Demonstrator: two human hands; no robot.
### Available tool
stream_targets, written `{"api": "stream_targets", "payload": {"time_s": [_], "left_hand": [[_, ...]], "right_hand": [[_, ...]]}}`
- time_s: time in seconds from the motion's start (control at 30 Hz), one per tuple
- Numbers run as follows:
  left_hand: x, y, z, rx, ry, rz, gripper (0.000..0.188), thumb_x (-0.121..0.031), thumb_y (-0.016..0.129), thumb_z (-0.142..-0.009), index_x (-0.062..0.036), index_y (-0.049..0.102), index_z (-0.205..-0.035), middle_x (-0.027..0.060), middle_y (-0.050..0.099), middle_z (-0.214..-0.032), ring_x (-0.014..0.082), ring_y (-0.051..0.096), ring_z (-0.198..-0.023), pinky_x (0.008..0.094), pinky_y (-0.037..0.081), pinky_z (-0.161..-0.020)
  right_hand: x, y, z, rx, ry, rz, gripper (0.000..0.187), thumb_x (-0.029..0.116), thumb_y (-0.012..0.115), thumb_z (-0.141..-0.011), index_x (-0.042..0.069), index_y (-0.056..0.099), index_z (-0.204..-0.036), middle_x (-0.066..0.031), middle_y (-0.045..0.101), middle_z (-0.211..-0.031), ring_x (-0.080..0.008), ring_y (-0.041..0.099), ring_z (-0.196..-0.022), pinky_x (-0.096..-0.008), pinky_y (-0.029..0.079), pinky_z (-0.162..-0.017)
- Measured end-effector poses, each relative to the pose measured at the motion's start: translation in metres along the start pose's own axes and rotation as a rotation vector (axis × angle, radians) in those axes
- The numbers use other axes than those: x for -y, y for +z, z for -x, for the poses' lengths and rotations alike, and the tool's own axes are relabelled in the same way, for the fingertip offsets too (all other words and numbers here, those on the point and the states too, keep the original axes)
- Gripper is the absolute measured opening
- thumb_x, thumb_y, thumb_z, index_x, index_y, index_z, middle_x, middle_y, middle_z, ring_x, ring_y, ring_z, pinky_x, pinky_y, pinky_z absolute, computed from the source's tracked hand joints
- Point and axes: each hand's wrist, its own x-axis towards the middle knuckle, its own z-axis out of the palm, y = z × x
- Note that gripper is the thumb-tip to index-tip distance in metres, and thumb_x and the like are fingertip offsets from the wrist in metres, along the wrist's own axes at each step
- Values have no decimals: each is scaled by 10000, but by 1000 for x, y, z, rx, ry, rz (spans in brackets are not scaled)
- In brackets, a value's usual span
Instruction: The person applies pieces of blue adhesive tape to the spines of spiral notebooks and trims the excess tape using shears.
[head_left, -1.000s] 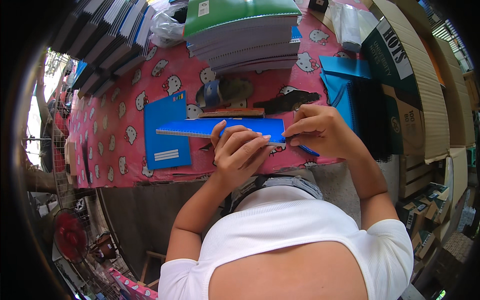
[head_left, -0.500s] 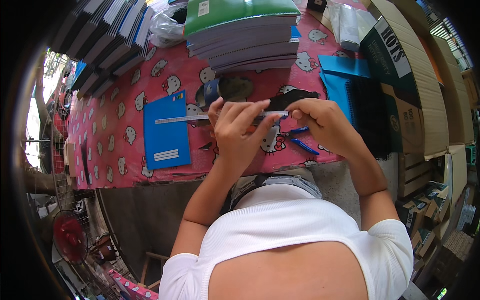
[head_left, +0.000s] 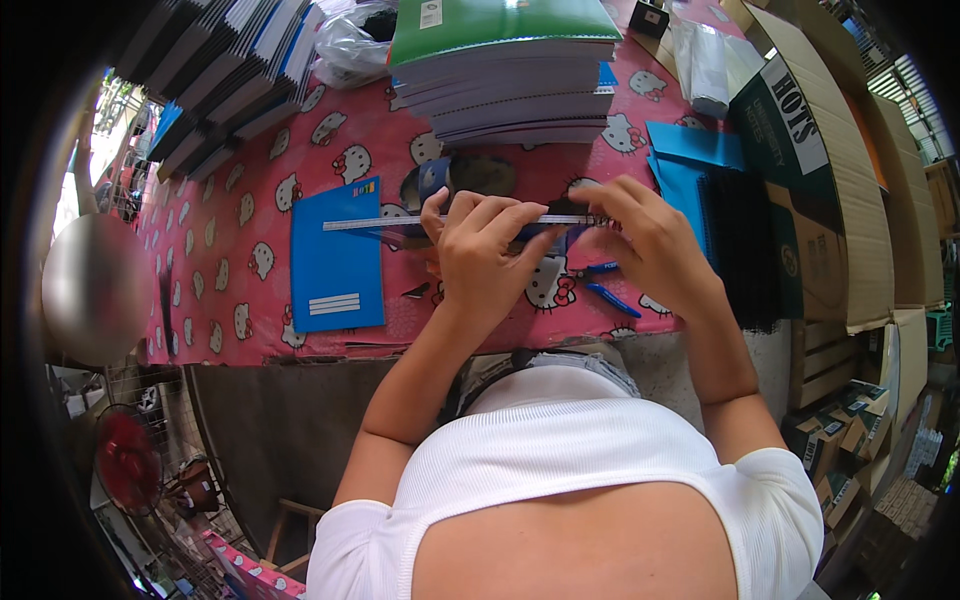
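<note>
My left hand (head_left: 485, 245) is closed around a thin notebook (head_left: 365, 224), held nearly edge-on above the table. A row of small holes or rings runs along its pale upper edge. At the notebook's right end is my right hand (head_left: 650, 240), its fingers curled and partly smeared by motion. Whether they grip anything there I cannot tell. Under the hands lie blue-handled pliers (head_left: 610, 298). A flat blue notebook (head_left: 338, 265) rests to the left. Just beyond my left hand sits a dark, rounded object with a blue band (head_left: 432, 182).
A tall stack of green-topped notebooks (head_left: 505, 60) stands at the back, with more stacks (head_left: 225, 75) to its left. At right are blue covers (head_left: 690, 150), black spiral coils (head_left: 740, 240) and a cardboard box (head_left: 820, 180). Pink patterned cloth (head_left: 220, 300) covers the table.
My right fingers have shifted up and spread from their pinch at the notebook's end. The left hand keeps its hold. A blurred pale round shape has appeared at the far left.
</note>
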Motion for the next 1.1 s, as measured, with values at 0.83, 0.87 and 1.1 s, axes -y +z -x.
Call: {"api": "stream_targets", "payload": {"time_s": [0.83,0.87,1.1], "left_hand": [[-15,-23,22,-46,-139,-39,338,-302,863,-589,-143,700,-840,-11,669,-935,172,608,-914,486,195,-1082],[-12,-18,21,-42,-125,-30,338,-303,856,-586,-147,698,-841,-15,662,-916,176,596,-923,493,203,-1073],[4,-10,18,-72,-93,-41,324,-319,843,-576,-159,685,-810,-33,646,-810,180,572,-908,500,214,-1065]], "right_hand": [[-95,124,-115,528,-512,383,519,387,678,-776,16,554,-1118,-202,650,-867,-370,646,-864,-470,523,-731],[-122,155,-106,345,-689,363,554,405,687,-753,12,544,-1117,-212,653,-881,-379,646,-866,-469,527,-727],[-114,139,-104,599,-15,82,517,281,732,-726,27,532,-1129,-131,655,-1002,-312,654,-984,-418,547,-765]]}}
